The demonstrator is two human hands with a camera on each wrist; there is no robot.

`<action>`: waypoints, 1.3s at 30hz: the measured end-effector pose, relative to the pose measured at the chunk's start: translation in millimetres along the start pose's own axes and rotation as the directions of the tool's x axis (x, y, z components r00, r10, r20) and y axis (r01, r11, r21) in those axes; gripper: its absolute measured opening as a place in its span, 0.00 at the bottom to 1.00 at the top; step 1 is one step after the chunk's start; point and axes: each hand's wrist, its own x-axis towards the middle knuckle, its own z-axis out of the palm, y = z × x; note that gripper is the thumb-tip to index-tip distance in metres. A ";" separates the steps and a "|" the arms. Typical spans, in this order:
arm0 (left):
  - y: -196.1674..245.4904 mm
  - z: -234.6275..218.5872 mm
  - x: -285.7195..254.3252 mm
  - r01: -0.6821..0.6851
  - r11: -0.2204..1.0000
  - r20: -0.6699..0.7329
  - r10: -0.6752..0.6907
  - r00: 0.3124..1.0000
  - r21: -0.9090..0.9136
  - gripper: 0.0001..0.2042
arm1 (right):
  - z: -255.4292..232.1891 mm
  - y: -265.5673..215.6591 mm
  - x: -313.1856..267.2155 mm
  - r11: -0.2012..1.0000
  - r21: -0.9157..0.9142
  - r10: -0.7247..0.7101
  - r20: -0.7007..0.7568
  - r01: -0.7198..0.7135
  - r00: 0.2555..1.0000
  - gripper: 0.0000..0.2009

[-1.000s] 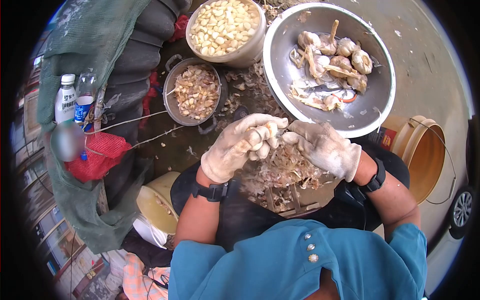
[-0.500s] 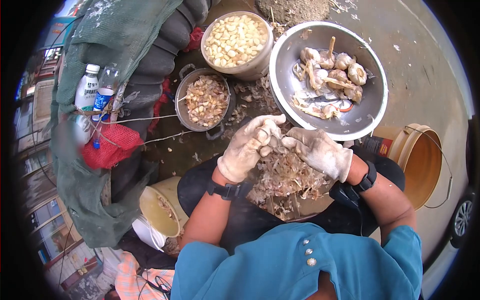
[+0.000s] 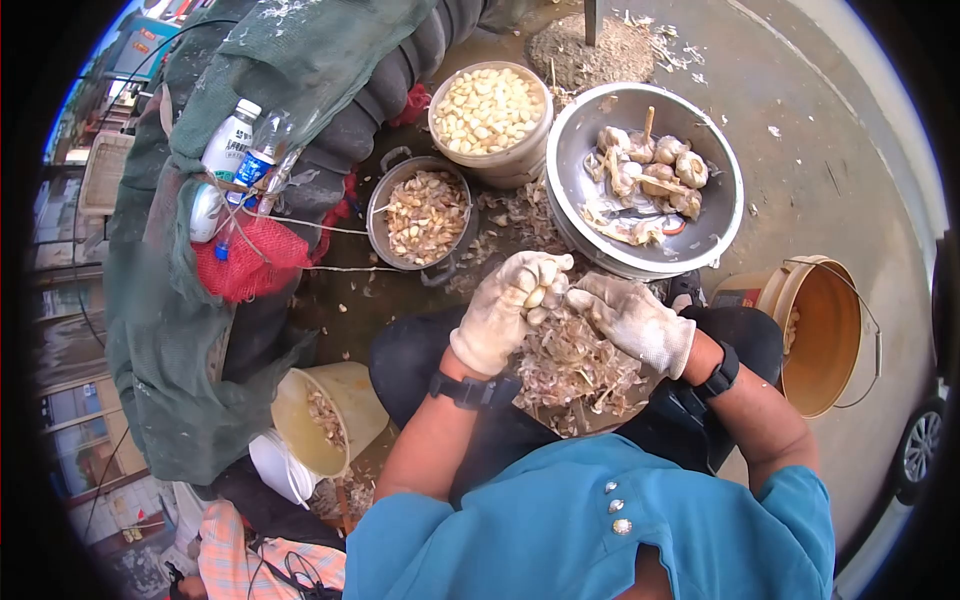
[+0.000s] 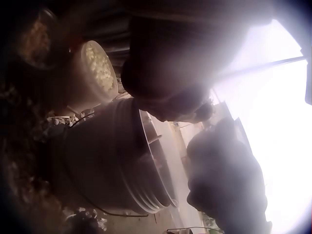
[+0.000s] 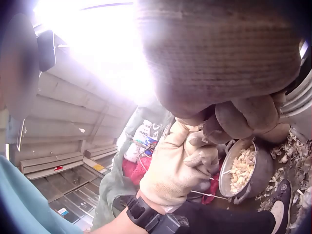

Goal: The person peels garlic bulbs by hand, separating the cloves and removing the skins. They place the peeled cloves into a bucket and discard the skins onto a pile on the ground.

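Note:
My left hand [image 3: 508, 312], in a pale work glove, curls its fingers around several peeled-looking garlic cloves [image 3: 537, 297]. Facing it, my gloved right hand [image 3: 637, 322] has bent fingers, its thumb and fingertips close to those cloves; I cannot tell whether anything is between them. Below both hands lies a heap of papery garlic skins [image 3: 580, 365]. In the right wrist view the left glove [image 5: 170, 170] shows curled fingers beneath the right glove [image 5: 224, 63]. Both hands are dark shapes in the left wrist view.
Ahead stand a steel basin [image 3: 735, 215] of whole garlic bulbs [image 3: 658, 172], a tub of peeled cloves [image 3: 490, 110] and a pot of unpeeled-looking cloves [image 3: 425, 218]. A tan bucket [image 3: 825, 340] lies tipped at right, a yellowish bucket [image 3: 365, 395] at left. Bottles [image 3: 232, 135] stand by a red mesh bag [image 3: 250, 262].
The view has shifted, so the containers appear lower and more to the right. My hands stay close together; the right fingertips now sit slightly apart from the left, and cloves show in the left hand.

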 end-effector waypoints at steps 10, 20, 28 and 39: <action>22.7 33.2 -47.0 -0.158 0.872 0.058 0.149 0.987 0.463 0.28 | 23.2 -37.0 -41.3 0.989 -0.139 -0.048 -0.032 0.044 0.998 0.19; 29.5 45.1 -89.1 -0.124 0.944 0.122 0.090 0.988 0.306 0.33 | 44.9 -51.2 -71.8 0.997 -0.042 -0.066 -0.022 0.065 0.998 0.19; 17.1 44.0 -103.1 -0.084 0.995 0.093 0.078 0.993 0.059 0.28 | 50.9 -71.0 -91.2 0.996 0.078 0.054 -0.060 -0.050 0.997 0.15; 15.5 52.3 -110.5 0.068 0.994 0.053 -0.063 0.997 -0.084 0.23 | 56.2 -61.4 -96.6 0.998 -0.032 0.050 -0.076 -0.053 0.996 0.16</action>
